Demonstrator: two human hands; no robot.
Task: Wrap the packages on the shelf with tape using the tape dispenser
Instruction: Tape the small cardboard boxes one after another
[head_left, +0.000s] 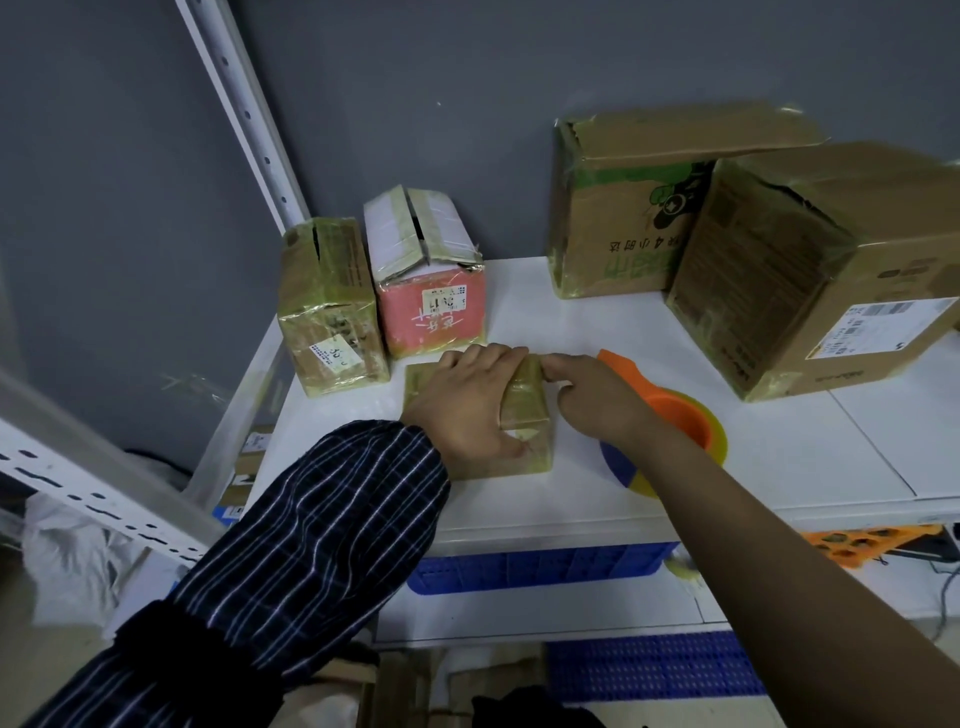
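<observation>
**Small taped package held on the white shelf**

The small package (525, 401) is a low cardboard box lying flat near the front middle of the white shelf (545, 512). Glossy yellowish tape covers its top and sides, wrinkled along the edges, and a scrap of white label shows on its near side.

The left hand (467, 413) grips the package from above, fingers curled over the far edge and thumb pressed against the near face. Its arm wears a dark striped sleeve (311, 530). The right hand (597, 402) comes in from the package's right, forefinger stretched out to touch the far upper corner and the other fingers folded under. Whether it holds anything I cannot tell.

Just right of the package, partly behind the right hand, lies the tape dispenser (681, 418): orange handle and core, a yellow-green roll, a purple part nearest the camera.

Behind the package to the left stand a tan taped box (332, 312) and a pink-fronted box (434, 312), side by side. Farther back to the right are a tall box with green print (618, 228) and a large brown box (810, 280), both sheathed in tape. Below the package, under the shelf's front edge, sits a blue crate (540, 567).
</observation>
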